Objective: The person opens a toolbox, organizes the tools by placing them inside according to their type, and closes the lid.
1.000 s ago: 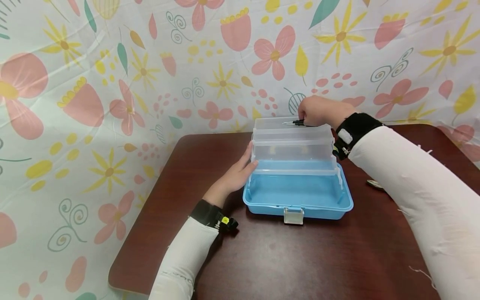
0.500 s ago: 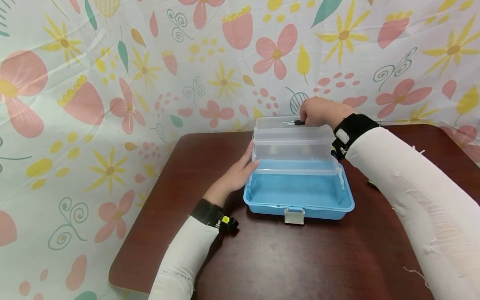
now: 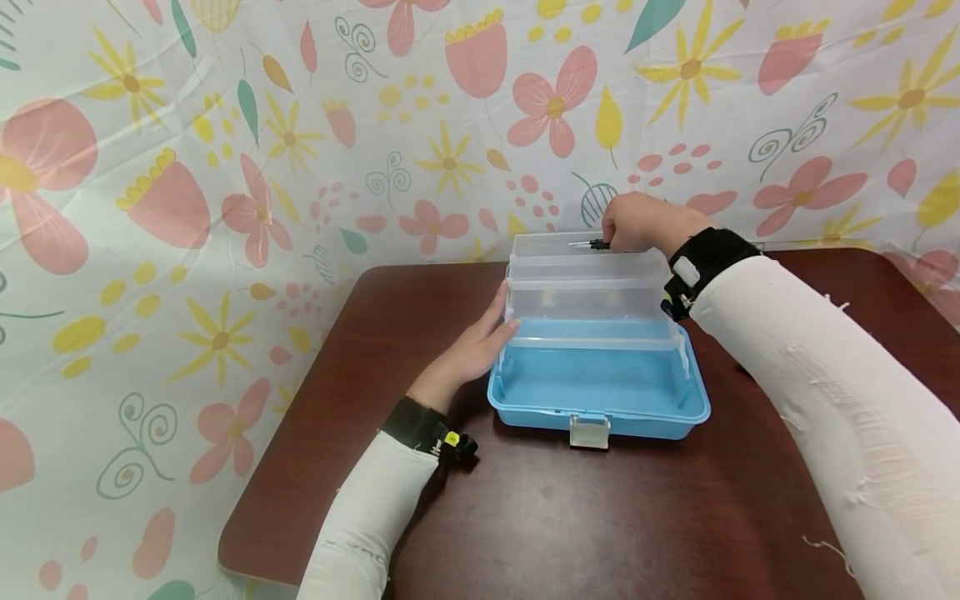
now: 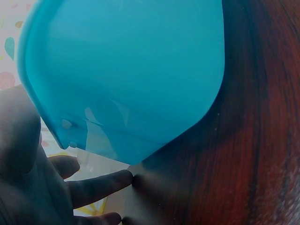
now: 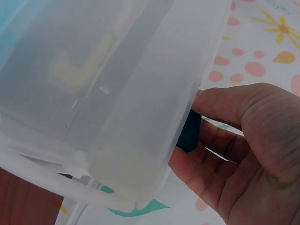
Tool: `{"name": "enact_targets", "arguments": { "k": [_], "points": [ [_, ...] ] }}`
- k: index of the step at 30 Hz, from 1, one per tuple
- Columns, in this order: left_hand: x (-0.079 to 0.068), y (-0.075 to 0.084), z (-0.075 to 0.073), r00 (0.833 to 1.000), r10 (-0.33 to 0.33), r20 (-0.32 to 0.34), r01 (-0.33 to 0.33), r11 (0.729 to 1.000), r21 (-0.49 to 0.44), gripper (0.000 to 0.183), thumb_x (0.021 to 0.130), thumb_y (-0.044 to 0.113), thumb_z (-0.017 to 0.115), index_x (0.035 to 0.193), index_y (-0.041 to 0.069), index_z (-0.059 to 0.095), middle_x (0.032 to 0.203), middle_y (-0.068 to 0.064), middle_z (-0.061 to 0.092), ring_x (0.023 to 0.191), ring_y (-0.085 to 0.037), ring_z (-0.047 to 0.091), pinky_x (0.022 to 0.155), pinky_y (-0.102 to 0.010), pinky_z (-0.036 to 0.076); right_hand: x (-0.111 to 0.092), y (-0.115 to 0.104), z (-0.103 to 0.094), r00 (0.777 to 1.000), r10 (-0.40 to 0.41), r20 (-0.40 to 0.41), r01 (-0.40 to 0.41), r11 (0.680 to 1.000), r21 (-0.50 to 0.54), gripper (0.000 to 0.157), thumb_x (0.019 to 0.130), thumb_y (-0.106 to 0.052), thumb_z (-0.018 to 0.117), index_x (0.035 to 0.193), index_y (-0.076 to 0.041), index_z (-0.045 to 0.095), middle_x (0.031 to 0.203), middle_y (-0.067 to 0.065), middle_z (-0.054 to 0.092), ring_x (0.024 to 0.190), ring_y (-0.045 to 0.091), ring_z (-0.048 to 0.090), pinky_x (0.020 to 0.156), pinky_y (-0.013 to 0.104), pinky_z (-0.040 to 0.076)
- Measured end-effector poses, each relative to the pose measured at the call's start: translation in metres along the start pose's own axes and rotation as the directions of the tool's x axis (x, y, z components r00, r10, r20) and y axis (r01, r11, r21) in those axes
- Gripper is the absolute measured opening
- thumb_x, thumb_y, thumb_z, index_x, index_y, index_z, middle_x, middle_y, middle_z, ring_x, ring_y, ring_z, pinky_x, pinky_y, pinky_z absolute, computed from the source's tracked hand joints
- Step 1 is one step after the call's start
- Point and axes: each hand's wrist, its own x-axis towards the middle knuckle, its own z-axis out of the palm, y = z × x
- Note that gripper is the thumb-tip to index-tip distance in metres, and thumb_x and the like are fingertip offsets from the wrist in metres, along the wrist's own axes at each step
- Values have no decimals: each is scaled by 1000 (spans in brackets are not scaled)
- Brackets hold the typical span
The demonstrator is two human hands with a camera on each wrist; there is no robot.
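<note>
Blue box (image 3: 637, 426) — tool (image 3: 598, 244) (in right hand (image 3: 651, 222)) at top tray (image 3: 542, 245).

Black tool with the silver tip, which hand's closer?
Right: the right hand holds the black tool; the left hand is farther off, at the left side of the blue box.

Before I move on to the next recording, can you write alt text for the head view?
A person's right hand holds a slim black-handled tool at the far clear tray of an open blue box, while the left hand is at the box's left side. The box stands on a dark reddish-brown table before a floral cloth.
</note>
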Motion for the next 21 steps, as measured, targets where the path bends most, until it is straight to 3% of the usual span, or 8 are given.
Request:
{"name": "enact_targets", "arguments": {
  "k": [11, 21],
  "points": [
    [-2, 1, 0, 1000, -1, -9, 1, 1000, 0, 74, 108, 57, 36, 165, 38, -8, 175, 10, 1, 161, -28, 17, 125, -62, 22, 0, 1, 2, 1000, 0, -10, 0, 1000, 4, 15, 89, -6, 67, 97, -3, 80, 105, 18, 75, 90, 30, 62, 79, 45, 56],
    [-2, 2, 0, 1000, -18, -5, 18, 1000, -5, 73, 108, 57, 36, 163, 44, -9, 175, 11, 3, 161, -27, 18, 125, -62, 21, -1, 1, 5, 1000, 4, -27, -3, 1000, 7, 12, 87, -6, 69, 91, -3, 80, 98, 16, 76, 88, 30, 63, 79, 43, 55]
  ]
}}
